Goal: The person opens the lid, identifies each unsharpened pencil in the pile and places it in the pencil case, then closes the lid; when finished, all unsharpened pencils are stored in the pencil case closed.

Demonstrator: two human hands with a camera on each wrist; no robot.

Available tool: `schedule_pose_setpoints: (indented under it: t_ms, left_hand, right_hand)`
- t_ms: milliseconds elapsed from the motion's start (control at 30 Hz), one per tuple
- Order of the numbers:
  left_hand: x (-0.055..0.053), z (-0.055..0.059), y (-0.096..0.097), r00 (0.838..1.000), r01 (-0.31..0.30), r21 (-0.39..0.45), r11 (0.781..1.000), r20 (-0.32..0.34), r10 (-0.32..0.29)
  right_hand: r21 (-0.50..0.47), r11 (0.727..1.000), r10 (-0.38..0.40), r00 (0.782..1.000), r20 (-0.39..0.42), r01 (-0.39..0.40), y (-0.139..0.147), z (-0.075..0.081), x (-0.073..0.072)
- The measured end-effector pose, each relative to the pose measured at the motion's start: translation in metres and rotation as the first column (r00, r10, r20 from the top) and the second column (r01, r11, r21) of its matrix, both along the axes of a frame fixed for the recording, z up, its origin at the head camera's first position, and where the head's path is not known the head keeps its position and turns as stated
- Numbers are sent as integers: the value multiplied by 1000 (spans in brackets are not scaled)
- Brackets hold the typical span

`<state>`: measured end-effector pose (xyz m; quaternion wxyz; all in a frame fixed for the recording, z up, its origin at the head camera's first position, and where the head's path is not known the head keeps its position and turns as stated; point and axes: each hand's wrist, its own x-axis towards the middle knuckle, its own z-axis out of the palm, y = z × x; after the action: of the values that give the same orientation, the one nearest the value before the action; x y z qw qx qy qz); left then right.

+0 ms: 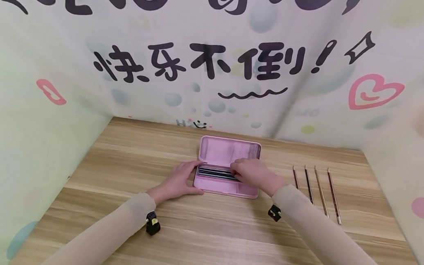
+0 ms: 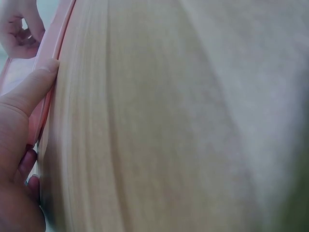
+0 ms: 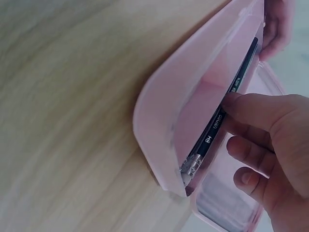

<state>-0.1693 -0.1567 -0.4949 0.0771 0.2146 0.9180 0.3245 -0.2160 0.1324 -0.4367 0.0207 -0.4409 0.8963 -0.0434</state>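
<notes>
A pink pencil case [image 1: 215,187] lies on the table with its lid [image 1: 218,149] raised toward the wall. Dark pencils [image 1: 214,173] lie side by side along the case. My left hand [image 1: 175,182] holds the left end of the case, its thumb [image 2: 41,82] on the front edge and other fingers toward the back. Over the right part of the case, my right hand [image 1: 255,174] pinches a black pencil marked HB [image 3: 208,140] between thumb and forefinger. That pencil still lies within the case, its metal eraser end [image 3: 192,165] near the side wall.
Right of the case, several loose pencils [image 1: 320,192] lie in a row on the wooden table [image 1: 204,238]. A printed cloth wall [image 1: 199,107] closes off the back and both sides. Small black devices [image 1: 152,223] sit at the wrists.
</notes>
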Motion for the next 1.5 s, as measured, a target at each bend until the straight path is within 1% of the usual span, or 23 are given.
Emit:
schedule_pose_setpoints:
  t_ms: [167, 300, 367, 467, 533, 600, 667, 733, 767, 800, 900, 967, 1000, 1067, 1133, 1233, 1300, 1333, 1367, 1400, 1500]
  left_hand:
    - [1, 1, 0, 1000, -1, 12, 1000, 3, 1]
    - [3, 2, 0, 1000, -12, 26, 1000, 7, 11]
    - [4, 2, 0, 1000, -15, 31, 999, 7, 15]
    - [4, 2, -1, 1000, -11, 30, 999, 2, 11]
    - [5, 3, -1, 1000, -8, 28, 1000, -4, 8]
    - [5, 3, -2, 1000, -6, 26, 1000, -12, 6]
    - [4, 3, -3, 1000, -6, 26, 1000, -18, 7]
    - [4, 4, -3, 1000, -11, 30, 999, -15, 11]
    - [4, 4, -4, 1000, -14, 30, 999, -18, 14]
    - [3, 3, -4, 1000, -16, 26, 1000, -25, 17]
    - [3, 3, -5, 999, -23, 17, 1000, -37, 23]
    - [2, 2, -5, 999, -28, 6, 1000, -42, 28]
    - [2, 1, -4, 999, -28, 5, 1000, -38, 28]
    - [3, 1, -3, 999, -31, 5, 1000, -27, 31]
    - [3, 1, -2, 999, -36, 5, 999, -18, 36]
    - [3, 1, 1, 999, -48, 19, 999, -16, 49]
    - [3, 1, 3, 998, -63, 36, 997, -14, 63]
    - [3, 2, 4, 997, -69, 46, 997, -14, 70]
    - [3, 2, 5, 997, -77, 56, 996, -12, 77]
    - [3, 3, 5, 996, -83, 64, 995, -10, 83]
    - [4, 3, 5, 995, -94, 85, 992, -8, 95]
  right_hand:
    - [13, 1000, -1, 1000, 0, 1, -1, -1, 0]
    - [8, 1000, -17, 1000, 6, 17, -1, 1, 3]
    - [-17, 1000, -24, 1000, 20, 25, 1, 2, 7]
    - [-82, 994, -63, 997, 51, 67, 7, 4, 11]
    - [-143, 983, -108, 991, 82, 119, 13, 4, 13]
    - [-203, 962, -165, 981, 102, 183, 21, 4, 13]
    - [-266, 930, -227, 965, 132, 256, 29, 6, 13]
    - [-336, 880, -298, 941, 161, 337, 38, 8, 11]
    - [-370, 849, -335, 926, 175, 377, 42, 9, 10]
    - [-408, 813, -368, 909, 194, 416, 45, 9, 8]
    - [-504, 693, -442, 856, 269, 516, 54, 7, 2]
    - [-536, 633, -469, 827, 309, 559, 58, 4, -3]
    - [-542, 613, -476, 816, 328, 575, 59, 3, -6]
    - [-536, 590, -488, 795, 360, 604, 60, 0, -11]
    - [-524, 565, -492, 770, 407, 638, 61, -3, -15]
    - [-511, 509, -487, 721, 493, 693, 61, -6, -19]
    - [-515, 468, -478, 696, 536, 718, 60, -6, -20]
    - [-519, 455, -477, 690, 544, 723, 60, -6, -20]
    - [-526, 448, -477, 691, 543, 723, 61, -6, -19]
    - [-531, 449, -477, 695, 538, 719, 61, -5, -18]
    - [-549, 470, -482, 722, 497, 692, 63, -3, -13]
